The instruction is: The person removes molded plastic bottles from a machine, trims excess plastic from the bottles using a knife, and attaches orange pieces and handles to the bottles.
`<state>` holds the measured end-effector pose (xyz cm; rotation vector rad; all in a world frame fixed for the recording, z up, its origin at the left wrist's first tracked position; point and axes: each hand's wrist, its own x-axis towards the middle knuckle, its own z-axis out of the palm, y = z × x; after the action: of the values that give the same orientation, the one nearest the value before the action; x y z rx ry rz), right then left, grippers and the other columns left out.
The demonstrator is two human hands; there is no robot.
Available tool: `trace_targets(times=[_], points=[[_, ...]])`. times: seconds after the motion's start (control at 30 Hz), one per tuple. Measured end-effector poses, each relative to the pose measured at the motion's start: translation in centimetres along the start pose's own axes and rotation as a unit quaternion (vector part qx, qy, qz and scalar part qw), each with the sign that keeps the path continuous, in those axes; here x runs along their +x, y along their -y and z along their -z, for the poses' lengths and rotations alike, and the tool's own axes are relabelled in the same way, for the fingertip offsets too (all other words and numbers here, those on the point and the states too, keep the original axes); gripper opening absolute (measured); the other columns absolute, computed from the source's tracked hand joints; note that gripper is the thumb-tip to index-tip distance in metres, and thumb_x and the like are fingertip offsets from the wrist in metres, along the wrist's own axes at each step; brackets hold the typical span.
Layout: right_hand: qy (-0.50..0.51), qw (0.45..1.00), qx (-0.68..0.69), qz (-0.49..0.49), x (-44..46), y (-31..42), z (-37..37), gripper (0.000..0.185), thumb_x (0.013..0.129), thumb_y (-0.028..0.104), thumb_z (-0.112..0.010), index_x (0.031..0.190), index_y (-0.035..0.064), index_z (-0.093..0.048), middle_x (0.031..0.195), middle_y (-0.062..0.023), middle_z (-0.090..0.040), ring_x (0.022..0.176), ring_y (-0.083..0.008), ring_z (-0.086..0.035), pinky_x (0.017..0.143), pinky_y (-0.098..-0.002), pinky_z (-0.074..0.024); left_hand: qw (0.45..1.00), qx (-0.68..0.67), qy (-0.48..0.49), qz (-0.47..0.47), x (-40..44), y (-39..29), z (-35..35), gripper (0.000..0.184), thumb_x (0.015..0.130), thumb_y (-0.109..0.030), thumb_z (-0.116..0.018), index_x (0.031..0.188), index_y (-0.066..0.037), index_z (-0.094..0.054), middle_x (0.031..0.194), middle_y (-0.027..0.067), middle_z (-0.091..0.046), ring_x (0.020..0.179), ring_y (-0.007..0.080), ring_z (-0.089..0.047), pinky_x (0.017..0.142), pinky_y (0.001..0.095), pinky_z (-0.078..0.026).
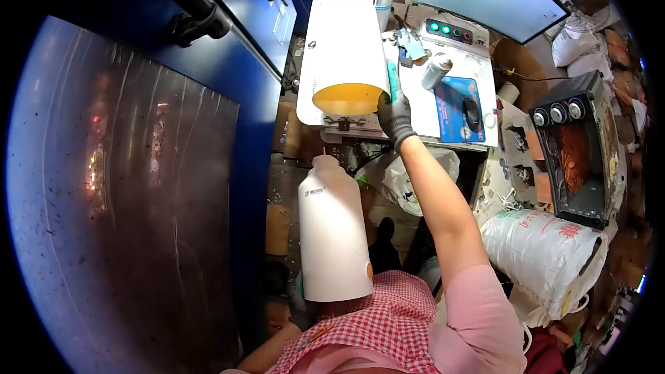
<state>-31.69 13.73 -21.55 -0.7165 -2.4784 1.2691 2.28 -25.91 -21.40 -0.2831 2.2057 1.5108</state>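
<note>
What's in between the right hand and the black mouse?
White tabletop, then part of the blue mat, between the right hand and the mouse. The head view shows it.

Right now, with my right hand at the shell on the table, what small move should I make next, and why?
I'd probably firm up your right hand on the upper white shell before shifting it: that hand meets only one side of its open end, and your left hand is down at the lower white shell, so it seems unavailable to help.
</note>
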Motion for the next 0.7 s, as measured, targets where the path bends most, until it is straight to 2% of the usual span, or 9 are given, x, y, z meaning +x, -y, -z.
trace_targets(times=[0.03,0.1,0.2,0.27,0.33,0.43,0.5,0.57,0.7], points=[[0.003,0.996,-0.091,-0.026,0.2,0.0,-0.9,0.064,0.086,0.012,-0.054,0.147,0.0102,-0.037,0.09,-0.0292,-0.065,0.081,-0.0405,-0.065,0.075,-0.0468,-0.053,1.0,-0.003,-0.005,-0.017,0.0,0.3,-0.1,0.044,0.098,-0.034,-0.052,0.128,-0.002,-0.053,0.113,0.0128,-0.064,0.101,0.0244,-0.061,0.088,0.0355,-0.05],[0.009,0.994,-0.111,0.005,-0.6,-0.4,-1.3,0.067,0.084,0.012,-0.055,0.148,0.0139,-0.034,0.094,-0.0311,-0.065,0.089,-0.0461,-0.063,0.08,-0.051,-0.0509,0.999,-0.009,-0.006,-0.032,0.0,-1.0,-0.3,0.047,0.098,-0.036,-0.052,0.128,-0.001,-0.052,0.112,0.0142,-0.064,0.101,0.0255,-0.061,0.087,0.036,-0.05],[0.053,0.98,-0.192,0.028,-1.9,-2.9,-2.1,0.082,0.081,0.006,-0.055,0.154,0.0188,-0.02,0.11,-0.0272,-0.064,0.093,-0.0426,-0.064,0.083,-0.0478,-0.0518,0.992,0.115,0.033,0.038,-0.3,-2.9,0.0,0.052,0.097,-0.041,-0.051,0.128,0.001,-0.051,0.105,0.0188,-0.065,0.095,0.0292,-0.064,0.083,0.0392,-0.051],[0.084,0.971,-0.22,0.038,-2.3,-3.4,-2.3,0.09,0.08,0.006,-0.058,0.156,0.0209,-0.013,0.116,-0.0258,-0.063,0.095,-0.0401,-0.065,0.086,-0.0463,-0.0527,0.993,0.103,0.015,-0.056,0.8,-1.6,-0.7,0.053,0.096,-0.044,-0.051,0.124,0.001,-0.051,0.099,0.0227,-0.066,0.09,0.0345,-0.066,0.078,0.0415,-0.051],[0.1,0.963,-0.251,-0.004,-2.9,-2.7,-2.2,0.091,0.081,0.003,-0.054,0.157,0.0205,-0.005,0.128,-0.0254,-0.056,0.097,-0.0382,-0.066,0.086,-0.0451,-0.0532,0.992,0.117,0.021,-0.035,0.9,-2.2,-0.7,0.053,0.096,-0.045,-0.051,0.122,0.002,-0.05,0.096,0.0244,-0.065,0.089,0.0373,-0.066,0.075,0.0423,-0.051],[0.123,0.943,-0.31,-0.009,-2.9,-1.5,-2.6,0.09,0.084,0.002,-0.049,0.157,0.0182,0.001,0.133,-0.0259,-0.052,0.099,-0.0374,-0.066,0.086,-0.0443,-0.0538,0.992,0.12,0.013,-0.029,1.7,-2.6,-1.0,0.053,0.096,-0.045,-0.05,0.118,0.002,-0.05,0.091,0.0263,-0.064,0.087,0.0415,-0.066,0.072,0.0433,-0.051],[0.123,0.935,-0.333,0.004,-2.9,-1.0,-2.8,0.089,0.086,0.003,-0.047,0.156,0.0157,0.004,0.131,-0.0269,-0.052,0.099,-0.0361,-0.066,0.084,-0.0438,-0.0549,0.993,0.108,-0.002,-0.042,2.4,-1.8,-1.0,0.052,0.096,-0.045,-0.05,0.117,0.003,-0.05,0.089,0.0264,-0.063,0.087,0.0428,-0.065,0.071,0.0436,-0.051],[0.108,0.927,-0.359,0.005,-3.2,-0.4,-2.8,0.085,0.082,0.003,-0.051,0.155,0.0126,-0.009,0.116,-0.024,-0.06,0.089,-0.0352,-0.067,0.078,-0.0446,-0.0551,0.992,0.12,-0.003,-0.043,2.8,-0.6,-0.9,0.049,0.097,-0.042,-0.05,0.117,0.003,-0.05,0.087,0.0265,-0.063,0.084,0.0428,-0.065,0.071,0.0432,-0.051],[0.099,0.918,-0.384,0.033,-3.5,-0.2,-3.1,0.086,0.085,0.003,-0.05,0.156,0.0132,-0.003,0.113,-0.0256,-0.059,0.086,-0.0341,-0.068,0.073,-0.0435,-0.0561,0.99,0.139,0.033,0.021,3.2,0.1,-0.7,0.044,0.098,-0.038,-0.05,0.117,0.002,-0.052,0.091,0.0262,-0.064,0.086,0.042,-0.065,0.072,0.043,-0.051]])
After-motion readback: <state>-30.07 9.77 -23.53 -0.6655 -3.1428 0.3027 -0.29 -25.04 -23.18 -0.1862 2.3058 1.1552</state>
